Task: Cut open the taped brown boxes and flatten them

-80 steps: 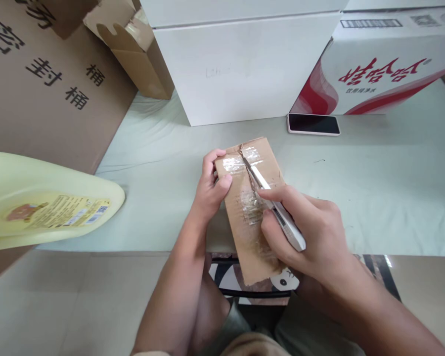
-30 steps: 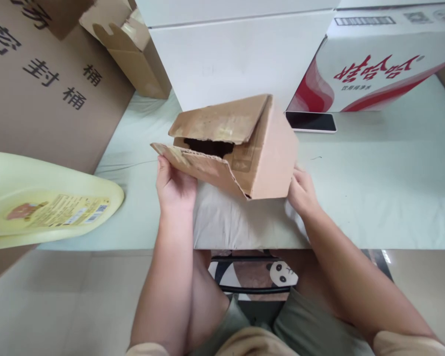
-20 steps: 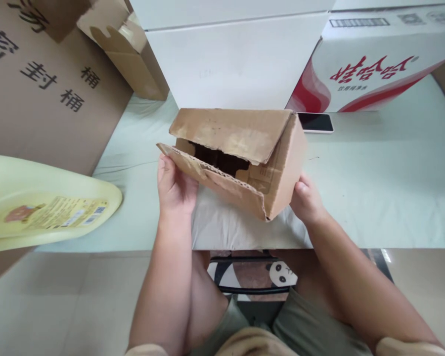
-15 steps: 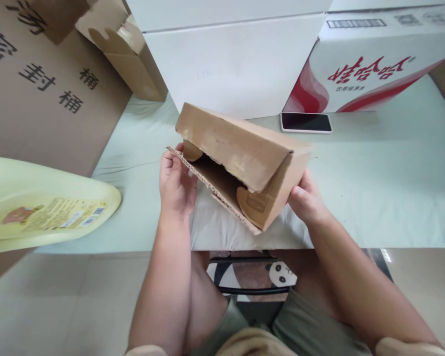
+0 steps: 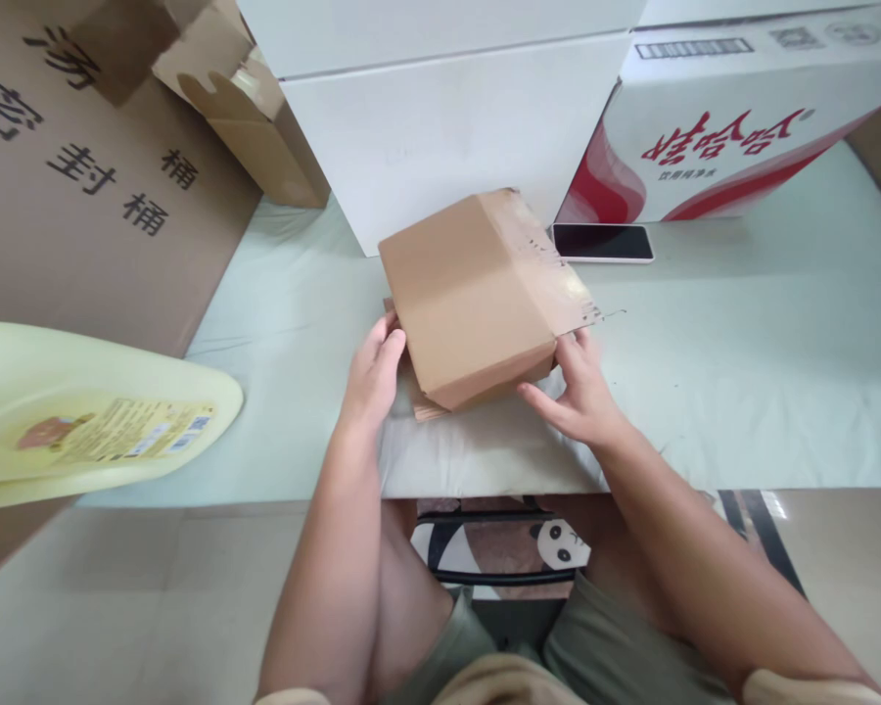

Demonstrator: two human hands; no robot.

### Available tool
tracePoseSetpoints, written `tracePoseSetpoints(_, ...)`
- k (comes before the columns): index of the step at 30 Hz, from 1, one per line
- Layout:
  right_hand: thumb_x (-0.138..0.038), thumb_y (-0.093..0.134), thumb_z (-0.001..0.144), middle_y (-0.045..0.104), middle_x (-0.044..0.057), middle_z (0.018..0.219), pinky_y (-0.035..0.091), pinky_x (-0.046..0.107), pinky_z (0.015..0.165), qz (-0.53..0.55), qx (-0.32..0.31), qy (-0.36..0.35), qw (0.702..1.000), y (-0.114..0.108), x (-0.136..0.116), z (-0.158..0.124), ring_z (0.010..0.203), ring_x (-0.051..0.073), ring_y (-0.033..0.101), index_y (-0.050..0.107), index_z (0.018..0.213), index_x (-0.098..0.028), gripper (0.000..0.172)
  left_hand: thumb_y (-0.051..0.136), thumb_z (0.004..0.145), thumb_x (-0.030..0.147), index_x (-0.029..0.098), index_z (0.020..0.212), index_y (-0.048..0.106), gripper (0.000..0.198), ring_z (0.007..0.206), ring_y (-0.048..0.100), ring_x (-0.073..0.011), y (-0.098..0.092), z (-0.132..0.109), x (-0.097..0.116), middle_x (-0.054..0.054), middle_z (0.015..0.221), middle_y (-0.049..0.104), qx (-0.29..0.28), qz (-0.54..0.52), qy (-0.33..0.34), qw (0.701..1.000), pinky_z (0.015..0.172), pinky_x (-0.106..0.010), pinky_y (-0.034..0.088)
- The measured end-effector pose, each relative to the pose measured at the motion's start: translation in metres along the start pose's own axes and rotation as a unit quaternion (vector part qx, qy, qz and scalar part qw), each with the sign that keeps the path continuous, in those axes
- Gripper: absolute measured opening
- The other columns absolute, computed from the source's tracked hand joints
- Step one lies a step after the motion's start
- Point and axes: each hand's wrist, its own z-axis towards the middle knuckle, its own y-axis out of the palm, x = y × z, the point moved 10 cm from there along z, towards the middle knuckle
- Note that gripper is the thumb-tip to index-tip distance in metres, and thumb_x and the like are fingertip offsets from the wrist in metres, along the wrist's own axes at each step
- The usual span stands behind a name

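Left hand grips the cardboard box, right hand spread loosely at its corner, ragged taped flap jutting

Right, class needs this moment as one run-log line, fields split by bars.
left hand: at left side of cardboard box | right hand: thumb spread, at near right corner | phone: beside red-and-white carton

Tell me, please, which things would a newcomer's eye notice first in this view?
Probably the brown cardboard box in the middle, between the left hand and the right hand. Next come the red-and-white carton at upper right, with the phone lying before it, and the pale yellow container at the left edge.
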Motion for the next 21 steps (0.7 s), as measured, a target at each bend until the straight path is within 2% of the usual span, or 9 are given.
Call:
tracePoseSetpoints(4, -0.055, 0.056, 0.091, 0.056, 0.009, 0.08, 0.029, 0.066, 0.113, -0.056, 0.017, -0.012, 0.998, -0.005, -0.001, -0.004, 0.136, 0.047, 0.049, 0.06, 0.095, -0.023, 0.032, 0.055, 0.095, 0.07, 0.024, 0.15, 0.058, 0.072, 0.159, 0.04, -0.0327, 0.015, -0.004, 0.009, -0.01, 0.164, 0.053, -0.068, -0.019, 0.032, 0.997, 0.133, -0.048, 0.032)
tracePoseSetpoints(5, -0.055, 0.056, 0.091, 0.056, 0.008, 0.079, 0.028, 0.067, 0.115, -0.048, 0.014, -0.01, 0.999, -0.005, 0.0, -0.004, 0.133, 0.046, 0.052, 0.059, 0.095, -0.023, 0.032, 0.056, 0.094, 0.073, 0.025, 0.151, 0.057, 0.074, 0.159, 0.039, -0.0332, 0.015, -0.005, 0.008, -0.01, 0.165, 0.051, -0.068, -0.031, 0.032, 0.997, 0.133, -0.049, 0.032)
tracePoseSetpoints(7, -0.056, 0.054, 0.093, 0.056, 0.007, 0.078, 0.035, 0.065, 0.11, -0.003, -0.002, 0.008, 1.0, -0.001, 0.004, -0.004, 0.112, 0.039, 0.06, 0.057, 0.097, -0.023, 0.033, 0.061, 0.09, 0.076, 0.026, 0.152, 0.053, 0.079, 0.154, 0.046, -0.0351, 0.012, -0.005, 0.002, -0.012, 0.163, 0.053, -0.053, -0.053, 0.017, 0.997, 0.128, -0.05, 0.04)
tracePoseSetpoints(10, -0.055, 0.053, 0.096, 0.056, 0.005, 0.081, 0.049, 0.057, 0.093, 0.082, -0.033, 0.049, 0.995, 0.008, 0.013, -0.006, 0.085, 0.028, 0.057, 0.054, 0.094, -0.023, 0.032, 0.071, 0.083, 0.076, 0.024, 0.148, 0.053, 0.085, 0.124, 0.07, -0.0345, 0.002, -0.004, -0.007, -0.014, 0.135, 0.071, -0.008, -0.051, -0.001, 0.999, 0.105, -0.047, 0.057)
tracePoseSetpoints(13, -0.055, 0.058, 0.095, 0.056, 0.005, 0.082, 0.054, 0.052, 0.084, 0.105, -0.034, 0.097, 0.989, 0.011, 0.024, -0.008, 0.082, 0.026, 0.057, 0.053, 0.09, -0.023, 0.032, 0.077, 0.077, 0.076, 0.025, 0.136, 0.06, 0.08, 0.098, 0.074, -0.0285, -0.014, -0.001, -0.007, -0.008, 0.105, 0.074, 0.068, -0.04, 0.032, 0.996, 0.088, -0.041, 0.06)
tracePoseSetpoints(15, -0.059, 0.064, 0.094, 0.058, 0.006, 0.083, 0.056, 0.049, 0.08, 0.11, -0.038, 0.123, 0.986, 0.013, 0.03, -0.008, 0.082, 0.026, 0.06, 0.056, 0.095, -0.023, 0.037, 0.079, 0.076, 0.074, 0.026, 0.131, 0.062, 0.075, 0.102, 0.073, -0.0268, -0.021, -0.002, 0.0, -0.008, 0.111, 0.073, 0.109, -0.052, 0.075, 0.99, 0.09, -0.039, 0.059)
tracePoseSetpoints(17, -0.066, 0.067, 0.091, 0.061, 0.007, 0.084, 0.057, 0.044, 0.073, 0.127, -0.052, 0.14, 0.981, 0.017, 0.033, -0.008, 0.079, 0.025, 0.061, 0.059, 0.102, -0.023, 0.046, 0.082, 0.074, 0.071, 0.028, 0.129, 0.062, 0.073, 0.113, 0.07, -0.0271, -0.024, -0.004, 0.008, -0.008, 0.124, 0.07, 0.123, -0.067, 0.108, 0.984, 0.097, -0.039, 0.057)
tracePoseSetpoints(19, -0.073, 0.069, 0.088, 0.063, 0.007, 0.083, 0.056, 0.041, 0.067, 0.149, -0.056, 0.151, 0.976, 0.018, 0.034, -0.008, 0.075, 0.024, 0.062, 0.061, 0.106, -0.022, 0.055, 0.084, 0.072, 0.07, 0.03, 0.13, 0.06, 0.075, 0.121, 0.068, -0.0292, -0.02, -0.007, 0.013, -0.008, 0.132, 0.067, 0.106, -0.082, 0.114, 0.984, 0.102, -0.041, 0.056)
tracePoseSetpoints(21, -0.078, 0.071, 0.084, 0.064, 0.007, 0.082, 0.056, 0.041, 0.065, 0.156, -0.037, 0.158, 0.974, 0.013, 0.036, -0.007, 0.073, 0.025, 0.063, 0.063, 0.108, -0.022, 0.061, 0.083, 0.071, 0.072, 0.035, 0.136, 0.054, 0.081, 0.13, 0.064, -0.0323, -0.011, -0.009, 0.014, -0.008, 0.138, 0.064, 0.058, -0.105, 0.09, 0.989, 0.109, -0.045, 0.054)
